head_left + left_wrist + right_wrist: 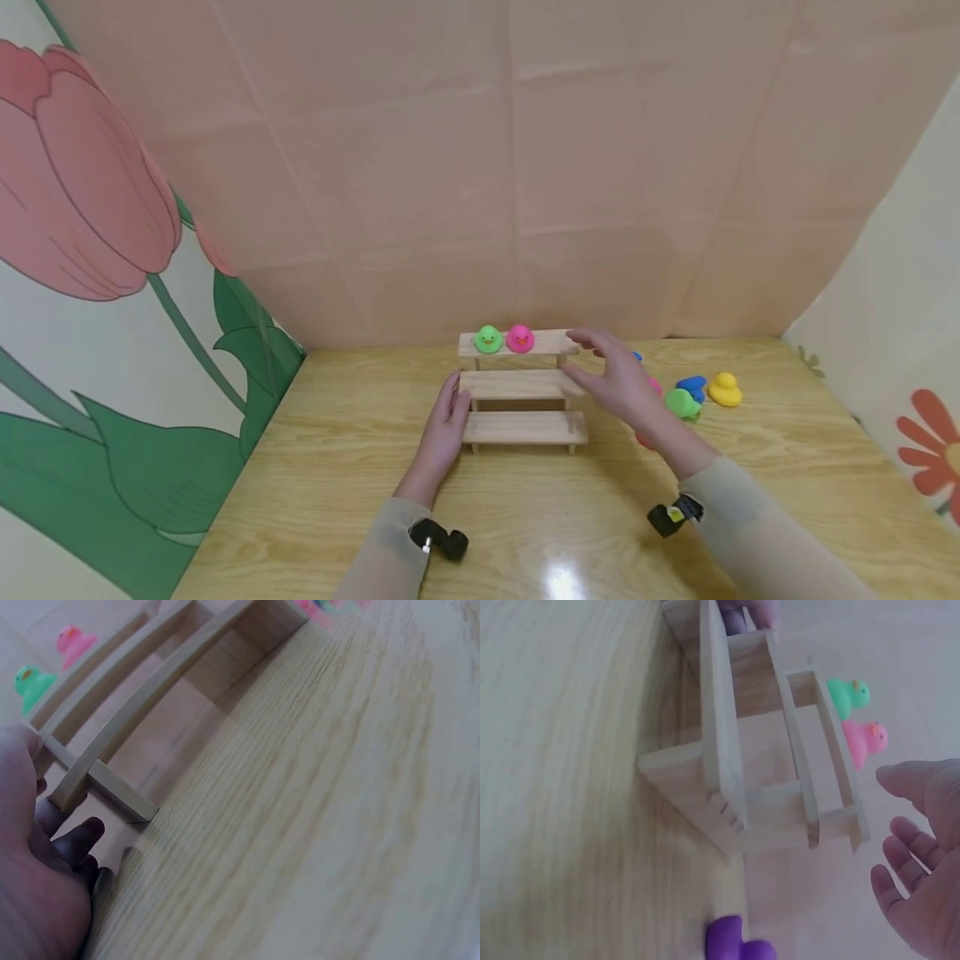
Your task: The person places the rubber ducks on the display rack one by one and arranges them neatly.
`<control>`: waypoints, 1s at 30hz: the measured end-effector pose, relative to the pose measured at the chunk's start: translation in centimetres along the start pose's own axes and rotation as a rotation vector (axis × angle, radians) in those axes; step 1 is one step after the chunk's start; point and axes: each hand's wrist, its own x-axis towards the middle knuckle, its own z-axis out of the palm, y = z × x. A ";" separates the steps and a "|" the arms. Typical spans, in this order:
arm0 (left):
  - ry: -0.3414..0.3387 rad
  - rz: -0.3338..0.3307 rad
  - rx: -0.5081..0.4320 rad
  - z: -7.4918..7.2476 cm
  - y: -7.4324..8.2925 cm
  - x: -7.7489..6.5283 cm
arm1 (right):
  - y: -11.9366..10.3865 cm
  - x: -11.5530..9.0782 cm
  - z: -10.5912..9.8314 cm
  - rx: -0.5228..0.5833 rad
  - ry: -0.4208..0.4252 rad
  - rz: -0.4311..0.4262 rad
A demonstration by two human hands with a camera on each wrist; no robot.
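A three-tier wooden shelf (525,427) stands on the table. A green rubber duck (488,339) and a pink rubber duck (521,338) sit side by side on its top tier, toward the left. My left hand (444,427) grips the shelf's left end, the thumb at the middle tier and fingers curled around the side (45,855). At the right end of the top tier, my right hand (622,383) hovers with thumb and fingers spread and nothing between them. In the right wrist view its fingers (915,855) are apart from the pink duck.
Right of the shelf lie several loose ducks, among them a yellow duck (725,390), a blue duck (692,387) and a green duck (682,404). My right forearm partly hides others. A purple duck (731,941) shows in the right wrist view. A pinkish backdrop (510,183) rises behind the table.
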 end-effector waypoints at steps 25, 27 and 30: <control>0.015 -0.007 0.024 -0.1 0.1 0.1 | 3.9 -7.3 -4.9 -0.047 0.011 -0.004; 0.015 -0.012 0.025 -0.1 0.1 0.1 | 4.3 -7.6 -4.9 -0.053 0.011 -0.002; 0.012 -0.017 0.021 0.0 0.1 0.1 | 4.9 -8.2 -5.0 -0.064 0.009 0.013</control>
